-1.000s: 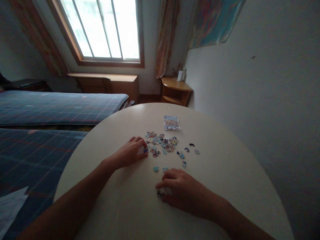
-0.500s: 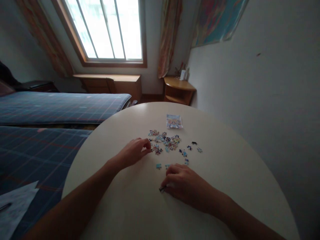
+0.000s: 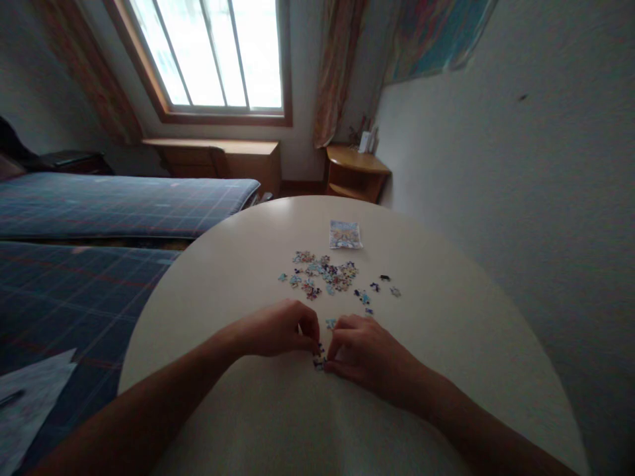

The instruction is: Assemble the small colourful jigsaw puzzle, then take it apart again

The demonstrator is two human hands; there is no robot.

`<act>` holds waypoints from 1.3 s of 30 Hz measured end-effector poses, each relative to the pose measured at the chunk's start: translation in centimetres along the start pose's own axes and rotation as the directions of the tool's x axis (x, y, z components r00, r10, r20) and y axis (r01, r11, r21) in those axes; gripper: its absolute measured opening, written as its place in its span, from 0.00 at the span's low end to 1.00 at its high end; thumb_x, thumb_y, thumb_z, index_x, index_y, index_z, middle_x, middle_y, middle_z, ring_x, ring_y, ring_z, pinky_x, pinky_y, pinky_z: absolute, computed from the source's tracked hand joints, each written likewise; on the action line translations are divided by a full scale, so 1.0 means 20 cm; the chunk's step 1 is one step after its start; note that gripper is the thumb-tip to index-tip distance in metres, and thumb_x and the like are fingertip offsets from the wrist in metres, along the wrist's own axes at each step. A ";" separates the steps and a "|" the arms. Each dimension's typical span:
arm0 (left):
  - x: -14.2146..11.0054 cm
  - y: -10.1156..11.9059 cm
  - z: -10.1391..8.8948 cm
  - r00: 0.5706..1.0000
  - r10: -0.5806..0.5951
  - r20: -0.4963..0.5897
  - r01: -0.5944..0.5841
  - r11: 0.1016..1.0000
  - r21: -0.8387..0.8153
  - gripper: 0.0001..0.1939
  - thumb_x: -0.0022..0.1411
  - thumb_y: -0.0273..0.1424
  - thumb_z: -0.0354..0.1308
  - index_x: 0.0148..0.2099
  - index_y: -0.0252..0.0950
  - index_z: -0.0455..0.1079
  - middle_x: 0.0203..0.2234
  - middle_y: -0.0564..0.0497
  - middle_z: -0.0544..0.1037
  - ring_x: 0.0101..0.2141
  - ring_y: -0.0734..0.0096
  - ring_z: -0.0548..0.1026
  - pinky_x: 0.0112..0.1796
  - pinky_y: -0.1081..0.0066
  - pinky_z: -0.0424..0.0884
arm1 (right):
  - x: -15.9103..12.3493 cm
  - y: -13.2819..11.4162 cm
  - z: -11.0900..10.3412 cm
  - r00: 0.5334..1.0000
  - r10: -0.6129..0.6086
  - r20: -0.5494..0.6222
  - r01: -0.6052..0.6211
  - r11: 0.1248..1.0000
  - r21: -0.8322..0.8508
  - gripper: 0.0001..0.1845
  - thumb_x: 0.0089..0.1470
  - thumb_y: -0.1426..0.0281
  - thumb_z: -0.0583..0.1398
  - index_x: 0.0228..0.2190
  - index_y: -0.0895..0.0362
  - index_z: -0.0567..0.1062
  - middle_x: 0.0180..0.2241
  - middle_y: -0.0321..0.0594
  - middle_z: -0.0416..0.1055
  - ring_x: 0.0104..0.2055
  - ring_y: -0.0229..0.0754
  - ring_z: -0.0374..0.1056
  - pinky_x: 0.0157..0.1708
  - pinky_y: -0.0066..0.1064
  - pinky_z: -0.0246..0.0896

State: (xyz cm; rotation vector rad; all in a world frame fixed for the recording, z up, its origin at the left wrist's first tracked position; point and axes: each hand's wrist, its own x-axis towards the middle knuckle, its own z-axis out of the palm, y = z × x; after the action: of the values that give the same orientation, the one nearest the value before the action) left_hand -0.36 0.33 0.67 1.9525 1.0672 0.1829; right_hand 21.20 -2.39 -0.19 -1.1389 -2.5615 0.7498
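My left hand (image 3: pixel 285 328) and my right hand (image 3: pixel 360 350) meet near the middle of the round table. Between their fingertips are small dark puzzle pieces (image 3: pixel 319 363). The left hand pinches a piece at its upper edge. My right thumb and forefinger close on the lower piece from the right side. Whether the two pieces are joined I cannot tell. A light blue puzzle piece (image 3: pixel 331 324) lies just beyond the right hand's fingers. Farther back is a loose heap of puzzle pieces (image 3: pixel 337 275), with several scattered to its right and left.
A small picture sheet (image 3: pixel 346 235) lies behind the heap on the white table (image 3: pixel 238 410). To the left stand beds with plaid covers (image 3: pixel 124 201); papers and a pen (image 3: pixel 12 398) rest on the nearer one. A wall (image 3: pixel 520 198) borders the right side.
My left hand has moved from the heap's left edge toward me and to the right, up to the right hand, with a piece in its fingers. The right hand stays near the same place.
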 end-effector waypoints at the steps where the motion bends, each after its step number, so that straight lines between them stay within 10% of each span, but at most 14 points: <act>1: 0.00 0.00 0.00 1.000 -0.009 0.000 0.009 1.000 0.011 0.05 0.55 0.31 0.63 0.34 0.36 0.76 0.25 0.55 0.78 0.26 0.76 0.72 0.27 0.77 0.63 | 0.00 0.00 0.00 1.000 0.005 0.001 -0.005 1.000 -0.001 0.04 0.50 0.67 0.68 0.29 0.54 0.79 0.34 0.38 0.73 0.39 0.41 0.68 0.39 0.31 0.58; 39: -0.05 0.11 0.04 0.997 -0.069 -0.037 0.078 0.918 0.389 0.03 0.54 0.31 0.62 0.33 0.41 0.77 0.29 0.54 0.81 0.31 0.68 0.75 0.30 0.72 0.60 | -0.02 -0.07 0.02 0.999 -0.041 0.001 0.041 0.993 -0.109 0.07 0.50 0.67 0.64 0.34 0.55 0.75 0.37 0.39 0.74 0.41 0.43 0.67 0.44 0.36 0.54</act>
State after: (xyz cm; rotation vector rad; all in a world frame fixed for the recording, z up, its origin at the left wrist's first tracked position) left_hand 0.71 -1.51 2.14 2.2610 1.2650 -0.0566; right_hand 20.38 -3.58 0.16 -1.1135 -2.6454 0.6057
